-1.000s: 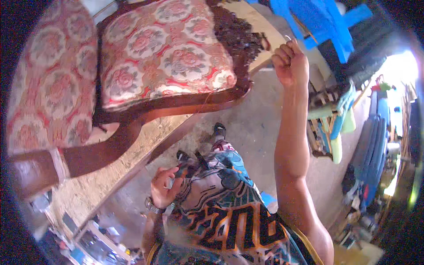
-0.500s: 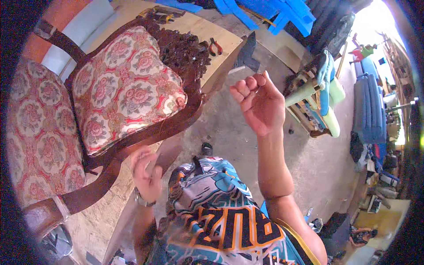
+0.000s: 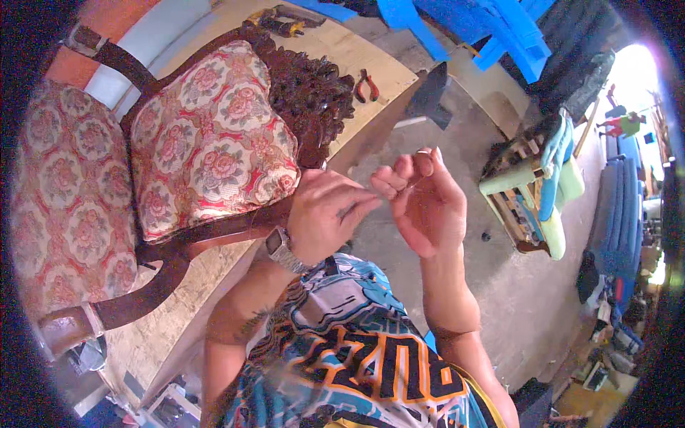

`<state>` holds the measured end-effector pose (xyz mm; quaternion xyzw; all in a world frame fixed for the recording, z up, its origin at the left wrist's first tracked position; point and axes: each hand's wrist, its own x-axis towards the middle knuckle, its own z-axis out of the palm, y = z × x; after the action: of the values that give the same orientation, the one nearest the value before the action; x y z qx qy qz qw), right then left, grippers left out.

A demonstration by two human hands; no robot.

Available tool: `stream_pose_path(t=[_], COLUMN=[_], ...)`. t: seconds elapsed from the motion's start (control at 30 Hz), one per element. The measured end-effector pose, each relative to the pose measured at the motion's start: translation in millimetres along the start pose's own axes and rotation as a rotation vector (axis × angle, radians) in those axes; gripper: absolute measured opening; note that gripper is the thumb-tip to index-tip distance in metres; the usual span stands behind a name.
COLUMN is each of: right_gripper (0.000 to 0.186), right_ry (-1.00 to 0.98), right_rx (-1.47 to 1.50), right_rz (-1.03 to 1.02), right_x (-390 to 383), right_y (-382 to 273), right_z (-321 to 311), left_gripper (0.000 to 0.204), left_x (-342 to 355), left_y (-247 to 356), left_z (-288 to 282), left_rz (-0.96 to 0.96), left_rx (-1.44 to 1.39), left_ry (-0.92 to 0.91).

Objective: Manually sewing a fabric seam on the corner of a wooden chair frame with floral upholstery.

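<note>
Both my hands are raised close together in front of my body, over the floor at the right end of a carved wooden sofa [image 3: 214, 239]. My left hand [image 3: 330, 214], with a watch [image 3: 277, 242] on the wrist, has its fingers pressed together; what they hold is hidden. Palm up, my right hand [image 3: 428, 200] has its fingers curled in and thumb against them. Anything in that pinch is too small to name. Beside my left hand is the sofa's floral padded back [image 3: 217, 150], in red, cream and brown.
The sofa lies on a wooden work surface [image 3: 389, 68], where red-handled pliers [image 3: 367, 87] and a yellow-handled tool [image 3: 289, 28] rest. Blue strips [image 3: 510, 36] lie at the far side. A bare chair frame with pale green padding [image 3: 528, 200] stands on the floor at right, before blue cushions [image 3: 619, 214].
My left hand has come up and right from beside the sofa rail to near my right hand. The right hand stays raised with curled fingers. The view has shifted slightly.
</note>
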<state>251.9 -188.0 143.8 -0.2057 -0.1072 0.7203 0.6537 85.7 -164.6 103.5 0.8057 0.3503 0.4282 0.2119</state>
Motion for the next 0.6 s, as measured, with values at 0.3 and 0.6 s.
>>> stream_pose_path(t=[0.3, 0.6], right_gripper=[0.017, 0.028], right_ry=[0.145, 0.859], right_rx=[-0.159, -1.402], right_rz=[0.078, -1.224], right_x=[8, -153], right_y=[-3, -213], right_z=[-42, -176], left_gripper=[0.021, 0.053], left_x=[-58, -107], left_y=[-18, -59], left_z=[-3, -46], left_rz=[0.002, 0.265], left_rx=[-0.058, 0.091], left_ry=[-0.297, -0.61])
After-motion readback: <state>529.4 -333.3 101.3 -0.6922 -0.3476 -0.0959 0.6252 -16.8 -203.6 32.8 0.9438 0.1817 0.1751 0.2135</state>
